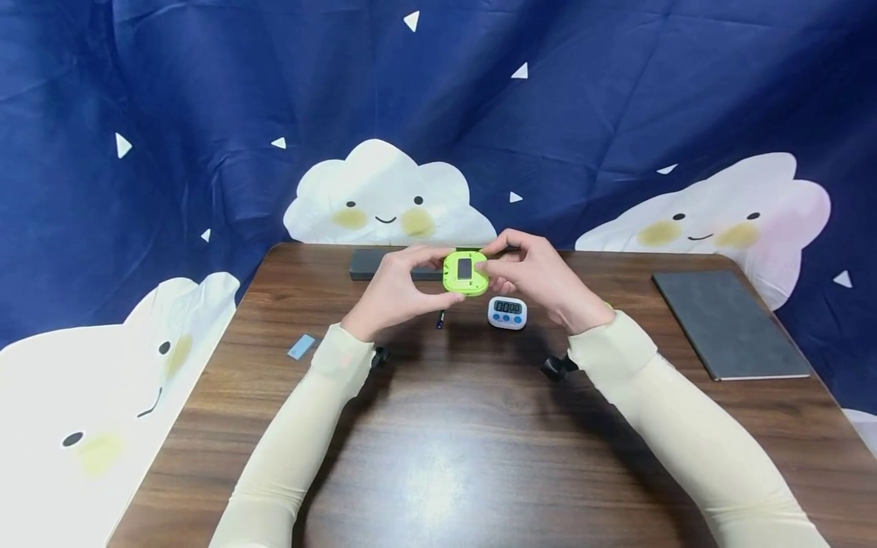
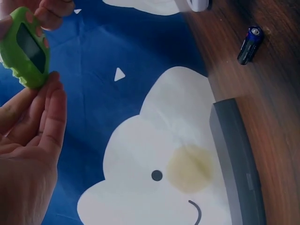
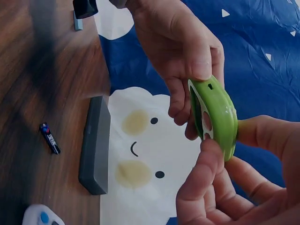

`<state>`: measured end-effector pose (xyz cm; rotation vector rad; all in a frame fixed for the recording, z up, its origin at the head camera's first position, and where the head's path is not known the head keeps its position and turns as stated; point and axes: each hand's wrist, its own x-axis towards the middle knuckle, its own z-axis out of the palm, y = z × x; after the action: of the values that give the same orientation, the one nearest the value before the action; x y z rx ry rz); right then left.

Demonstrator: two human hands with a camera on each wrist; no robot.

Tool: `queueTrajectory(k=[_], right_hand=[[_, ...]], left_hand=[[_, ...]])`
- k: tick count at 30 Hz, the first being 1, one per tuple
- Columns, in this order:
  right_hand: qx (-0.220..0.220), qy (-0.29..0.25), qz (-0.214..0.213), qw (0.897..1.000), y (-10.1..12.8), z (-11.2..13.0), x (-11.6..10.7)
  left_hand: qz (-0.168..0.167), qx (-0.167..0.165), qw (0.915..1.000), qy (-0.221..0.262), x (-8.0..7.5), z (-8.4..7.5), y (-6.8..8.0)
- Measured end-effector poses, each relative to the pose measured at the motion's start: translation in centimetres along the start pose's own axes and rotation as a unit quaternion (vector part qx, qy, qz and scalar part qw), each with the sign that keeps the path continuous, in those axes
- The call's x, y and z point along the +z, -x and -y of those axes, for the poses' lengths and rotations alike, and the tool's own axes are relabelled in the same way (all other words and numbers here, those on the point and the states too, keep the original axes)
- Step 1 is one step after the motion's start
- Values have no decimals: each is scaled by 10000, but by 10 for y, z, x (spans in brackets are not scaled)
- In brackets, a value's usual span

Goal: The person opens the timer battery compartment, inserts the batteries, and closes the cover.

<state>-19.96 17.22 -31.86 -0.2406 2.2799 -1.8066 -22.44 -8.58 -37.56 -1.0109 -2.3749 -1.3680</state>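
Two hands meet above the far middle of the brown wood-grain table, both holding one small lime-green plastic timer with a rounded body and a dark rectangular window on the side turned to the head camera. The left hand has its fingers curled round the timer's left edge, the thumb along the top; in the left wrist view the fingertips touch the green rim from below. The right hand pinches the right edge between thumb and bent fingers, and in the right wrist view its thumb presses on the face with the round buttons. The timer is clear of the table, held just above a white rounded digital timer that lies flat, its display showing a row of digits too small to read surely, with blue buttons below.

A small dark blue cylindrical battery lies on the wood near the left hand; its label is too small to read. A long dark grey rectangular block lies along the far edge, a flat grey notebook to the right, and a small pale blue card to the left. A navy cloth with white smiling clouds hangs behind.
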Motion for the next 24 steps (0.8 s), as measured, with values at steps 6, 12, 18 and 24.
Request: queueTrajectory(k=[6, 12, 18, 24], right_hand=[[175, -25, -12, 9998, -5, -1, 5], [226, -167, 77, 9996, -8, -5, 8], [233, -92, 197, 9995, -12, -2, 11], [282, 106, 270, 9992, -17, 3, 12]], left_hand=[[47, -37, 9996, -268, -1, 0, 1], [103, -165, 9995, -251, -5, 2, 4], [21, -357, 9991, -212, -13, 7, 9], [31, -340, 9990, -295, -19, 11, 12]])
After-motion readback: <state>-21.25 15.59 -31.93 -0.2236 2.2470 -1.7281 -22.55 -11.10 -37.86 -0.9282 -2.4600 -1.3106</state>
